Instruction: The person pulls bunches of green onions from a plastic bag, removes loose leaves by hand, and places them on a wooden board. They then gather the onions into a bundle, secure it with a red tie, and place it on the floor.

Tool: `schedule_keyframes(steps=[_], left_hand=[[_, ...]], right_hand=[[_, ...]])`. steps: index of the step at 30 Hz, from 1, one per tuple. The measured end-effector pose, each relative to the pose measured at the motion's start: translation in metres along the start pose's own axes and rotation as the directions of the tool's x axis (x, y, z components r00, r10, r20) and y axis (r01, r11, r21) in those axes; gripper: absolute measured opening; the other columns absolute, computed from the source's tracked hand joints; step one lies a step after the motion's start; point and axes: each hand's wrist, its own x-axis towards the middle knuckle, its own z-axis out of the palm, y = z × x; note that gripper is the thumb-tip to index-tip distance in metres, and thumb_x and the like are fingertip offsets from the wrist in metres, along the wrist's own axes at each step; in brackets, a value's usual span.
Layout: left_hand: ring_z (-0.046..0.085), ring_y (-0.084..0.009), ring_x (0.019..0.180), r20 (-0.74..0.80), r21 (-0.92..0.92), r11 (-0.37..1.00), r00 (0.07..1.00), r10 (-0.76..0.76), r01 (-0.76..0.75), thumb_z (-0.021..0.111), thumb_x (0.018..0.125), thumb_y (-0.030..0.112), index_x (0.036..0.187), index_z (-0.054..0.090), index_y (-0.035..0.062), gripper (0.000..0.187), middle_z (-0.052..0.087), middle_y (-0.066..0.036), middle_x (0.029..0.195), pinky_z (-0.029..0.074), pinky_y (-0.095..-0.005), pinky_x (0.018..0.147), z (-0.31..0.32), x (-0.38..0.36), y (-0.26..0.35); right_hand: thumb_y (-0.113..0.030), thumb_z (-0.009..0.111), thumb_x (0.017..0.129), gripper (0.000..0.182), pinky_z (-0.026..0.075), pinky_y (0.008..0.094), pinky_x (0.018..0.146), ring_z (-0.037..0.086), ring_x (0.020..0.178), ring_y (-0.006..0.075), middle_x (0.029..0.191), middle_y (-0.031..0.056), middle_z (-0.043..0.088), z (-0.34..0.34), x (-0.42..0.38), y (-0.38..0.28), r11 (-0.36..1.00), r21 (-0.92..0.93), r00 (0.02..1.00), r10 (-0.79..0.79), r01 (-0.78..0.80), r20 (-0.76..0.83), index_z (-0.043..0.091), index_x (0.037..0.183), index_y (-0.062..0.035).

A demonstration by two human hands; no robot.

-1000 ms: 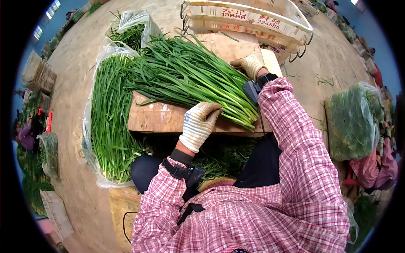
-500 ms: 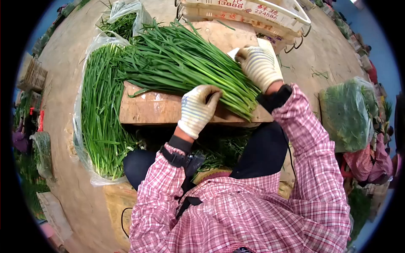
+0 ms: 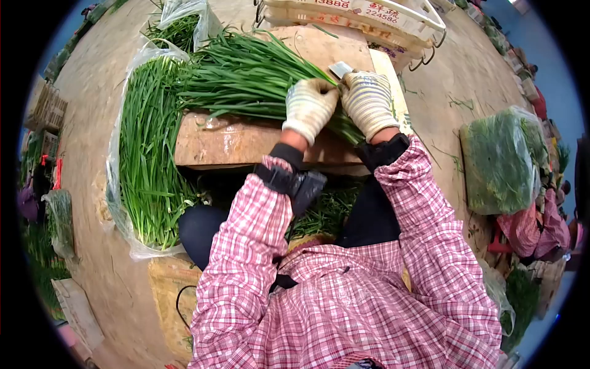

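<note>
A large bunch of long green leafy stalks (image 3: 246, 77) lies across a wooden board (image 3: 227, 144), its pale ends toward the right. Over the stalks, my left hand (image 3: 310, 106), in a striped white glove, has its fingers closed near the thumb; what is between them is too small to name. Close beside it, my right hand (image 3: 367, 101), gloved too, has curled fingers at the bunch's right part. A small white object (image 3: 340, 69) lies just beyond my right fingertips. Whether my right hand grips anything is hidden.
More green stalks (image 3: 147, 154) fill a plastic-lined pile on the left, with another bag (image 3: 190, 24) behind. White crates (image 3: 369, 18) stand beyond the board. A wrapped green bundle (image 3: 499, 163) sits on the floor at right, near a person's pink sleeve (image 3: 521, 230).
My left hand has moved right and up over the stalks, and my right hand has shifted slightly left. The two hands are now close together. The view has shifted a little.
</note>
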Motion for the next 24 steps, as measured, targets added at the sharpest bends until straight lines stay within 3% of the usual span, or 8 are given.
schedule_keyframes(steps=[3,7,9,11,13,14,18,24], left_hand=[[0.059,-0.0124,0.049,0.116,-0.045,0.993,0.988,-0.105,0.111,0.071,0.082,0.018,0.083,0.072,-0.0034,0.021,0.066,-0.008,0.061,0.048,-0.0294,0.046,0.005,0.020,-0.008],[0.060,-0.0114,0.052,0.218,-0.251,0.915,0.939,-0.265,0.316,0.073,0.081,0.017,0.084,0.071,-0.0041,0.022,0.068,-0.007,0.068,0.050,-0.0275,0.048,-0.003,0.012,-0.001],[0.060,-0.0115,0.053,0.063,0.013,1.000,0.998,-0.016,0.016,0.071,0.080,0.015,0.083,0.071,-0.0028,0.018,0.069,-0.009,0.067,0.049,-0.0282,0.053,-0.002,0.007,0.000],[0.059,-0.0113,0.054,0.054,0.174,0.975,0.990,0.134,-0.141,0.070,0.080,0.014,0.084,0.072,-0.0014,0.016,0.068,-0.011,0.066,0.048,-0.0293,0.053,-0.005,0.003,0.000],[0.059,-0.0114,0.054,0.097,0.114,0.992,0.995,0.033,-0.044,0.068,0.080,0.013,0.084,0.072,-0.0010,0.015,0.068,-0.011,0.066,0.048,-0.0294,0.053,-0.006,0.005,0.001],[0.059,-0.0118,0.054,0.083,0.139,0.984,0.991,0.103,-0.114,0.068,0.080,0.013,0.084,0.072,-0.0011,0.015,0.068,-0.010,0.066,0.049,-0.0293,0.053,-0.004,0.009,-0.006],[0.057,-0.0085,0.052,0.230,-0.122,0.953,0.942,-0.243,0.276,0.072,0.081,0.012,0.087,0.071,-0.0013,0.015,0.066,-0.004,0.067,0.046,-0.0228,0.048,-0.009,0.013,0.000],[0.055,-0.0092,0.052,0.205,-0.222,0.922,0.939,-0.275,0.318,0.075,0.079,0.015,0.085,0.071,-0.0006,0.017,0.066,-0.003,0.069,0.044,-0.0230,0.047,-0.010,0.010,0.003]], right_hand=[[-0.019,0.061,0.082,0.013,0.049,0.0465,0.076,0.062,0.082,0.0369,0.083,0.0162,0.065,0.011,-0.019,-0.004,0.985,0.123,0.985,0.136,-0.123,-0.107,0.069,0.084,-0.0095],[-0.009,0.064,0.075,0.012,0.048,0.0457,0.074,0.061,0.082,0.0351,0.085,0.0150,0.063,0.031,-0.037,-0.001,0.964,0.267,0.953,0.074,0.007,-0.293,0.066,0.087,-0.0052],[-0.009,0.064,0.074,0.017,0.048,0.0457,0.071,0.059,0.079,0.0353,0.085,0.0139,0.063,0.037,-0.041,0.000,0.952,0.272,0.939,-0.039,0.139,-0.343,0.064,0.091,-0.0068],[-0.008,0.063,0.075,0.019,0.047,0.0451,0.070,0.059,0.078,0.0345,0.084,0.0131,0.062,0.039,-0.045,0.001,0.936,0.302,0.922,-0.051,0.178,-0.384,0.064,0.094,-0.0082],[-0.008,0.062,0.076,0.019,0.047,0.0454,0.070,0.059,0.078,0.0339,0.084,0.0131,0.062,0.044,-0.050,0.001,0.907,0.331,0.885,-0.087,0.260,-0.457,0.064,0.095,-0.0083],[-0.005,0.063,0.078,0.019,0.047,0.0445,0.068,0.058,0.082,0.0349,0.085,0.0121,0.061,0.045,-0.051,-0.001,0.896,0.373,0.889,-0.050,0.242,-0.456,0.065,0.096,-0.0105],[-0.008,0.059,0.076,0.012,0.048,0.0436,0.065,0.060,0.077,0.0328,0.082,0.0133,0.062,0.038,-0.051,-0.007,0.912,0.318,0.874,-0.079,0.257,-0.480,0.062,0.088,-0.0085],[-0.013,0.060,0.075,0.010,0.049,0.0452,0.068,0.062,0.076,0.0338,0.079,0.0153,0.064,0.025,-0.042,-0.006,0.954,0.279,0.949,-0.020,0.112,-0.314,0.065,0.081,-0.0083]])
